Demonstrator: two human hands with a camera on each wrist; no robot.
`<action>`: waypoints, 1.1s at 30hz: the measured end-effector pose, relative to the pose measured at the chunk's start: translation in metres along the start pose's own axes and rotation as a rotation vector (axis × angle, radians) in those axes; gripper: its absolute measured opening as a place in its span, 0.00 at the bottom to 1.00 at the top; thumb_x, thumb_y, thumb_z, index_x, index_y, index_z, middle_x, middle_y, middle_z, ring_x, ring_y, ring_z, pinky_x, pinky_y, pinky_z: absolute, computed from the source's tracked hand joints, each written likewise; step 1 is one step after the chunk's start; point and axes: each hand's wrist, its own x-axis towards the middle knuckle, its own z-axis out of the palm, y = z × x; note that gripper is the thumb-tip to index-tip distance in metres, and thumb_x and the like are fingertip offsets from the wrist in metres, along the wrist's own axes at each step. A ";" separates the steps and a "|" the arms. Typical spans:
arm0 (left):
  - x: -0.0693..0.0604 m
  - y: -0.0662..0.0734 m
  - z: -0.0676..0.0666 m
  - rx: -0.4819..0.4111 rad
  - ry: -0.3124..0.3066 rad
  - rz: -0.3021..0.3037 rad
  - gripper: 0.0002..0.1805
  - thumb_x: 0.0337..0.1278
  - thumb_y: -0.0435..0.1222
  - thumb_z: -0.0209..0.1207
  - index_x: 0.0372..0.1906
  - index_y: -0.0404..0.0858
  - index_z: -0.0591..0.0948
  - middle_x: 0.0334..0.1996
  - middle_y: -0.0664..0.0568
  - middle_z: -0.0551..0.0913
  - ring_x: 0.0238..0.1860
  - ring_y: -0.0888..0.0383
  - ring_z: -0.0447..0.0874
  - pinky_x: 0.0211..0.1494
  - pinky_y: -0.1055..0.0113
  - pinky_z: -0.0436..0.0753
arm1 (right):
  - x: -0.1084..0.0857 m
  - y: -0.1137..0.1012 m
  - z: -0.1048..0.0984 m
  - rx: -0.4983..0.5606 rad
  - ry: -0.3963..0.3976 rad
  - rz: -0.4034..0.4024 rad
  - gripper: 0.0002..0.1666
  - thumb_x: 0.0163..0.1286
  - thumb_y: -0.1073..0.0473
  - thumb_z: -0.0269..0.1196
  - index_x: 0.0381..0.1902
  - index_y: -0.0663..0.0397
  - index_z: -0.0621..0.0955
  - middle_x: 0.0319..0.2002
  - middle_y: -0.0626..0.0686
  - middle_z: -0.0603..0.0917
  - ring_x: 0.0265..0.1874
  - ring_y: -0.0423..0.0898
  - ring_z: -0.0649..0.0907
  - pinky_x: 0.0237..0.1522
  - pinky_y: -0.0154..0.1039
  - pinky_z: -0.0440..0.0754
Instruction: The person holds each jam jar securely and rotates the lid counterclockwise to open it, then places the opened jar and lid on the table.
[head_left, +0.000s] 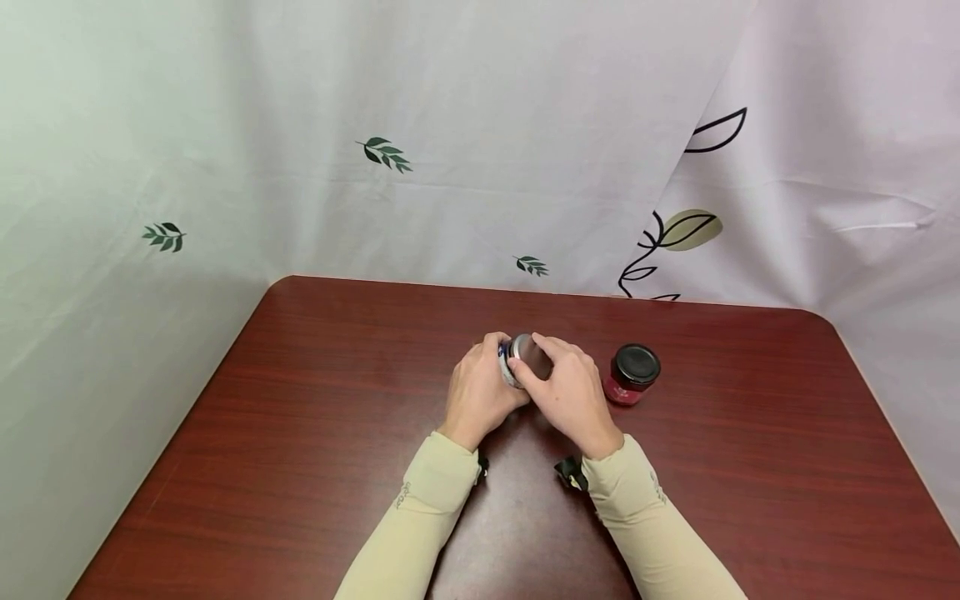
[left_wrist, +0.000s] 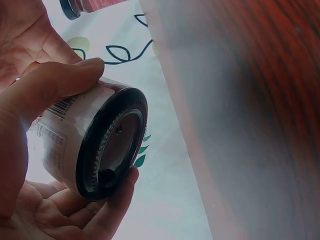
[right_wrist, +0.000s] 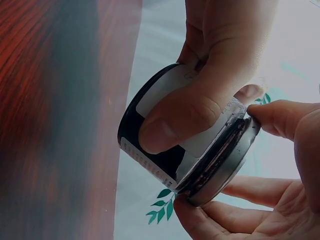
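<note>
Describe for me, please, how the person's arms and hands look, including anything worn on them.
The left sleeve and right sleeve are long and pale cream-yellow, each with a small dark marking near the wrist, too small to read. A small black piece shows at the inner left wrist and another at the inner right. The left hand and right hand show no gloves or rings.

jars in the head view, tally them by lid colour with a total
Silver lid: 1, the held jar, in the left hand, right hand on its lid
Black lid: 1, the red-labelled jar on the table
Total: 2
</note>
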 end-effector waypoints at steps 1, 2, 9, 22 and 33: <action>0.000 0.000 0.000 0.001 -0.001 0.001 0.36 0.36 0.44 0.79 0.53 0.34 0.77 0.42 0.43 0.85 0.41 0.47 0.85 0.45 0.53 0.84 | 0.000 0.000 0.000 -0.002 -0.001 -0.002 0.31 0.68 0.46 0.66 0.58 0.65 0.82 0.54 0.63 0.84 0.55 0.58 0.82 0.57 0.54 0.78; 0.000 0.000 0.000 0.001 -0.002 0.001 0.36 0.36 0.44 0.79 0.53 0.35 0.77 0.41 0.43 0.85 0.41 0.47 0.85 0.45 0.53 0.83 | 0.000 0.000 0.000 -0.003 -0.003 -0.003 0.31 0.68 0.46 0.66 0.58 0.65 0.82 0.54 0.63 0.84 0.55 0.59 0.82 0.57 0.55 0.78; 0.000 0.001 -0.002 -0.008 -0.024 -0.024 0.37 0.35 0.45 0.79 0.54 0.35 0.77 0.42 0.44 0.84 0.40 0.47 0.84 0.44 0.52 0.83 | 0.000 0.000 -0.001 -0.012 -0.011 -0.009 0.31 0.69 0.46 0.66 0.58 0.65 0.82 0.55 0.63 0.83 0.56 0.59 0.82 0.57 0.54 0.77; 0.000 0.001 -0.002 -0.009 -0.028 -0.030 0.37 0.35 0.44 0.79 0.54 0.35 0.77 0.40 0.43 0.84 0.39 0.46 0.84 0.44 0.52 0.83 | 0.000 0.001 -0.001 -0.011 -0.020 -0.021 0.31 0.69 0.46 0.66 0.60 0.65 0.81 0.56 0.63 0.83 0.58 0.59 0.81 0.59 0.54 0.77; 0.000 0.000 -0.002 -0.005 -0.039 -0.035 0.36 0.37 0.45 0.78 0.54 0.36 0.77 0.39 0.44 0.84 0.38 0.47 0.84 0.43 0.52 0.83 | 0.000 0.002 -0.001 -0.021 -0.014 -0.049 0.32 0.68 0.46 0.66 0.60 0.66 0.81 0.55 0.62 0.84 0.56 0.59 0.81 0.58 0.55 0.77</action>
